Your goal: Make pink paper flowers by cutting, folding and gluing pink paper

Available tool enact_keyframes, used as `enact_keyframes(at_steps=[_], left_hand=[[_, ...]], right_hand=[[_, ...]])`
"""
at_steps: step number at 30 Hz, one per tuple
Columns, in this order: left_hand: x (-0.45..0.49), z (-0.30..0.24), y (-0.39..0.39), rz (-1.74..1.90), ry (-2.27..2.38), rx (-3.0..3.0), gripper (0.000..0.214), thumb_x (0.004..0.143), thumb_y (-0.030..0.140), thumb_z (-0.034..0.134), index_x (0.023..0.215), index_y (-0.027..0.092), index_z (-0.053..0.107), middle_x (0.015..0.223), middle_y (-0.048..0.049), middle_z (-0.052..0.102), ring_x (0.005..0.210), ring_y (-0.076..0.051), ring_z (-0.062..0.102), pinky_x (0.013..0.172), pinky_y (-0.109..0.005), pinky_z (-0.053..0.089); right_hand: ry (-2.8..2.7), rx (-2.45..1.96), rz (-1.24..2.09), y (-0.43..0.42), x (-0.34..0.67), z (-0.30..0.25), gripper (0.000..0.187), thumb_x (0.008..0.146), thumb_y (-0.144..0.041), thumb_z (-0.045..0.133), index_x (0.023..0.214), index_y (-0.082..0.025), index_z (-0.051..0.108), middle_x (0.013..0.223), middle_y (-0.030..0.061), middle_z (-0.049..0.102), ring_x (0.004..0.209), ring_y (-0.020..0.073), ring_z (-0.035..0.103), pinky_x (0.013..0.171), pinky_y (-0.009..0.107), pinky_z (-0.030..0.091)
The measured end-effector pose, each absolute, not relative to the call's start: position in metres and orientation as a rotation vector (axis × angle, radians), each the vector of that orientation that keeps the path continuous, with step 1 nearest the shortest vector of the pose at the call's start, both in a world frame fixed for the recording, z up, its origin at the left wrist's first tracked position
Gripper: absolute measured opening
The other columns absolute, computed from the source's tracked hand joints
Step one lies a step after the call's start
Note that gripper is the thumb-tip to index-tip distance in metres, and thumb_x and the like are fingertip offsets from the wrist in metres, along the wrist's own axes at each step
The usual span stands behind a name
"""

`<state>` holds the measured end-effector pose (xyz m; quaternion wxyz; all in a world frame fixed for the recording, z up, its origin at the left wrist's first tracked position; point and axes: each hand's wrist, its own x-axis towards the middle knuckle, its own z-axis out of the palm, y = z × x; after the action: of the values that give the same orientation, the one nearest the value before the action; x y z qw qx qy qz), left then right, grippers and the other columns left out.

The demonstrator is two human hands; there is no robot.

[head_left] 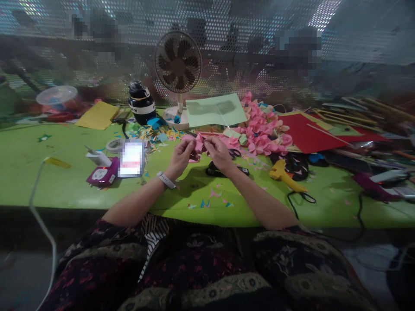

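Note:
My left hand (181, 155) and my right hand (219, 152) meet above the green table (65, 185), both pinched on a small folded pink paper piece (198, 142) held between them. A white watch sits on my left wrist. Just beyond my hands lies a heap of finished pink paper flowers (262, 131). A black object lies on the table under my right hand, partly hidden.
A small desk fan (178, 69), a black bottle (141, 103), a pale green sheet (215, 110), red paper (308, 131), a yellow sheet (97, 115), a tape roll (114, 145), a yellow glue gun (285, 175), scissors (235, 152) and scattered paper scraps crowd the table.

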<state>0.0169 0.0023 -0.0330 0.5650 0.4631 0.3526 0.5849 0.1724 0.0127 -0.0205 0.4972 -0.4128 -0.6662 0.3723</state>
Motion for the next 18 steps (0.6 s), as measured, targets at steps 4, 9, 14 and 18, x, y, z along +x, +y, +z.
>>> enact_keyframes(at_steps=[4,9,14,18], left_hand=[[0.0171,-0.0326,0.002,1.386,0.795,1.123,0.037,0.082,0.052,0.074,0.082,0.019,0.058,0.06,0.0042,0.061,0.049,-0.007,0.058,0.051,-0.02,0.05],[0.0181,-0.0313,0.0021,1.424,0.79,1.182,0.038,0.082,0.053,0.073,0.079,0.018,0.058,0.054,0.0046,0.057,0.043,-0.007,0.053,0.047,-0.021,0.045],[0.0174,-0.0294,0.0018,1.461,0.763,1.252,0.039,0.082,0.055,0.073,0.077,0.019,0.058,0.051,0.0046,0.056,0.041,-0.007,0.051,0.043,-0.021,0.041],[0.0152,-0.0288,0.0017,1.472,0.738,1.307,0.044,0.079,0.061,0.072,0.078,0.02,0.06,0.046,0.0065,0.05,0.035,-0.006,0.043,0.037,-0.021,0.032]], right_hand=[[-1.638,-0.987,0.98,0.0099,0.1703,-0.0188,0.038,0.087,-0.059,0.059,0.083,-0.022,0.054,0.076,-0.001,0.06,0.071,0.014,0.054,0.064,0.028,0.041],[-1.571,-0.927,1.045,0.0084,0.1664,-0.0166,0.044,0.076,-0.062,0.07,0.079,-0.022,0.052,0.072,-0.0029,0.056,0.065,0.0119,0.049,0.063,0.028,0.041],[-1.54,-0.903,1.093,0.0086,0.1655,-0.0159,0.041,0.075,-0.059,0.072,0.077,-0.022,0.054,0.07,-0.0031,0.056,0.064,0.0116,0.051,0.064,0.028,0.043],[-1.528,-0.914,1.122,0.0093,0.1661,-0.0156,0.041,0.074,-0.058,0.073,0.076,-0.022,0.054,0.069,-0.0025,0.058,0.065,0.0124,0.054,0.065,0.028,0.044]])
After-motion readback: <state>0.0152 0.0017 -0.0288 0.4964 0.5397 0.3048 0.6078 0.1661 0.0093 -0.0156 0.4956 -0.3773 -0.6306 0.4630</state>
